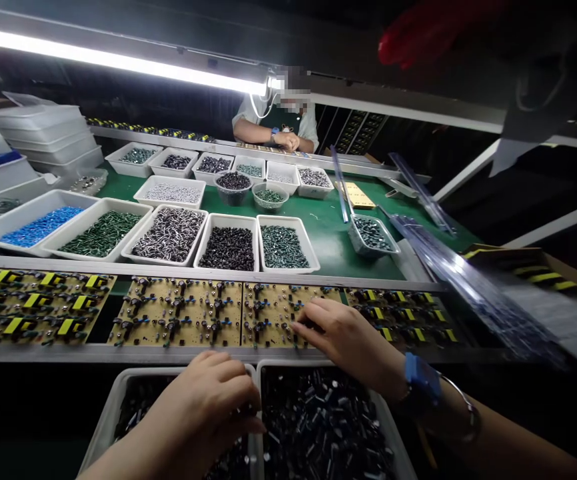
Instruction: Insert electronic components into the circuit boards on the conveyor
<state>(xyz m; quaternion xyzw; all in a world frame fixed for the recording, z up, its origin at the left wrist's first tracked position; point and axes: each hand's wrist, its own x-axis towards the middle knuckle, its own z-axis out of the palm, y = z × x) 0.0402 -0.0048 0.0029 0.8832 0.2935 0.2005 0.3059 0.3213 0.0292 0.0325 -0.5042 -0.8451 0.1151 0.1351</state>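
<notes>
Overhead lighting is supplied by a fluorescent tube [118, 60] mounted on a white metal frame [403, 110]. A long green-topped surface [328, 233] is seen running away from the camera, with stacked white plastic trays [43, 127] at its left end. A co-worker in a dark green apron [286, 120] is observed at the far side. The room beyond is dark, and its walls and floor cannot be made out.
</notes>
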